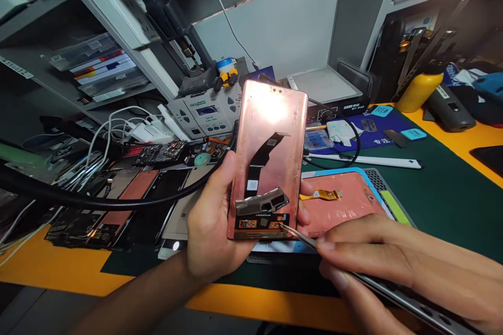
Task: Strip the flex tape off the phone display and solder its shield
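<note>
The person's left hand (214,225) grips a copper-backed screen panel (271,131) by its edges, holding it upright above the front of the bench. The right hand (393,261) pinches metal tweezers (298,237), whose tip touches the black flex parts at the panel's lower end. Just behind lies a second copper panel (346,204) on a green mat (440,193). Farther back stand a grey soldering station (206,110) and a yellow bottle (418,89).
</note>
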The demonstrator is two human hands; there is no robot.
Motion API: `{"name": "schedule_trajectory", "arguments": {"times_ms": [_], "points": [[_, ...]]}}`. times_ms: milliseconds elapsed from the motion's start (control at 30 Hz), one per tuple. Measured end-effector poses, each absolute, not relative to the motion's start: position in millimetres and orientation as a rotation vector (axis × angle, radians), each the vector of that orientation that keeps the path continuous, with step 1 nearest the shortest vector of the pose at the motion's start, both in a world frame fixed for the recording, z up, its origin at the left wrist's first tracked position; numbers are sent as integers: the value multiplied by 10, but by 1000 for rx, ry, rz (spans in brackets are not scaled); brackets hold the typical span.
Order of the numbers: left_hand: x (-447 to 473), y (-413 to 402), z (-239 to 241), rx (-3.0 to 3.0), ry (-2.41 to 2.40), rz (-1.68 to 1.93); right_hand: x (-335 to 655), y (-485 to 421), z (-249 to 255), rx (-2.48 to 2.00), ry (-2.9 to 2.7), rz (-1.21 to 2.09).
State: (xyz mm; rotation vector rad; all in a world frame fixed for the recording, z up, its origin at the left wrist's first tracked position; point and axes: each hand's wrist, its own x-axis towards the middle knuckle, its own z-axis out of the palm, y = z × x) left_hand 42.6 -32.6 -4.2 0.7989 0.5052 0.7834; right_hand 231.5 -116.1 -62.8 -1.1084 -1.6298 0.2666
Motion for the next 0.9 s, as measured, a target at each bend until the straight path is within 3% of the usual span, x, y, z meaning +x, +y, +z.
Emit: {"name": "schedule_trajectory", "arguments": {"times_ms": [900], "points": [[459, -297, -25, 781, 537, 809, 2323, -1160, -612, -1110, -1630, 346]]}}
